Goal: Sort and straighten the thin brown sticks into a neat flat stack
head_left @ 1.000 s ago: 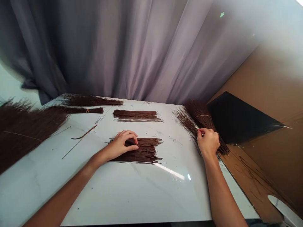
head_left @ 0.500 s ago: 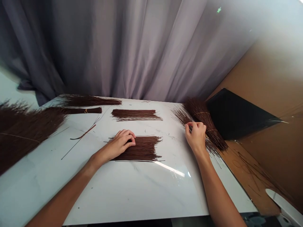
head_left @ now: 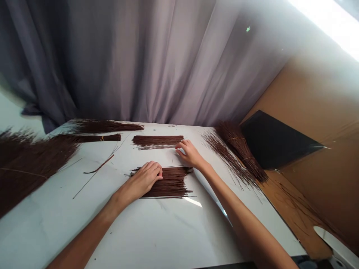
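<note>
Thin brown sticks lie side by side in a near pile on the white table. My left hand rests over the left part of this pile, fingers curled and pressed together. Whatever is under or between those fingertips is hidden. Farther back lies a smaller far pile of similar sticks. At its right end hovers or rests my right hand, thumb and fingers apart; I see nothing in it. Whether its fingertips touch the sticks I cannot tell.
Loose sticks fan out at the right beside a tied bundle. More brown bundles stand at the back left, with a large bushy one at the left edge. A grey curtain hangs behind the table.
My right hand has moved left from the loose sticks at the right to the far pile's right end. My left hand stays on the near pile. The view has tilted slightly upward.
</note>
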{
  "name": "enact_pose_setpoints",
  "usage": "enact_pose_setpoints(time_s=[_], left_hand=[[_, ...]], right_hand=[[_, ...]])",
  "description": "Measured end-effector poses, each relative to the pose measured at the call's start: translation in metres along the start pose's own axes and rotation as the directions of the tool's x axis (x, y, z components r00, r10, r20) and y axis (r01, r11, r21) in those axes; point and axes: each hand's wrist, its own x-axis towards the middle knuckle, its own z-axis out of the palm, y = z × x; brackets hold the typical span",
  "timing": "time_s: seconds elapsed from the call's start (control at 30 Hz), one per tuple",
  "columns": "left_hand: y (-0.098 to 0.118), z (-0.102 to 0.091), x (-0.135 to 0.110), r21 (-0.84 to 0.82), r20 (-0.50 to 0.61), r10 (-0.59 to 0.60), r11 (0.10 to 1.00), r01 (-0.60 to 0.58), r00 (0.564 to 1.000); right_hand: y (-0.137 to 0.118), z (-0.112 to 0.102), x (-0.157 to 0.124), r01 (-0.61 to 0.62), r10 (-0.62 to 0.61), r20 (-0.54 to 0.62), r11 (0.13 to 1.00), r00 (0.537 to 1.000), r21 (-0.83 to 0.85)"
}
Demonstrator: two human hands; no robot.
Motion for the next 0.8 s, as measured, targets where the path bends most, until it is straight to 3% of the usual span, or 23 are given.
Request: enact_pose_setpoints(time_s=[0.17,0.37,0.5,0.63,0.8], left_hand=[[0.001,0.002,0.0,0.018,-0.01,-0.007,1.0,0.007,1.0],[0.001,-0.003,0.0,0.061,-0.014,0.018,0.998,-0.017,1.0],[0.0,0.005,0.003,0.208,-0.008,0.1,0.973,-0.096,0.995],[-0.003,0.016,0.004,0.301,-0.027,0.112,0.948,-0.099,0.993],[0.001,0.015,0.001,0.267,-0.051,0.07,0.962,-0.054,0.996]], right_hand=[[0.009,0.023,0.046,0.025,-0.022,0.154,1.0,0.988,-0.014],[0.017,0.029,0.065,0.103,-0.079,0.3,0.993,0.951,-0.065],[0.007,0.02,0.058,0.187,-0.135,0.295,0.97,0.946,-0.155],[-0.007,0.012,0.048,0.242,-0.18,0.25,0.939,0.951,-0.244],[-0.016,-0.003,0.044,0.229,-0.186,0.162,0.922,0.969,-0.313]])
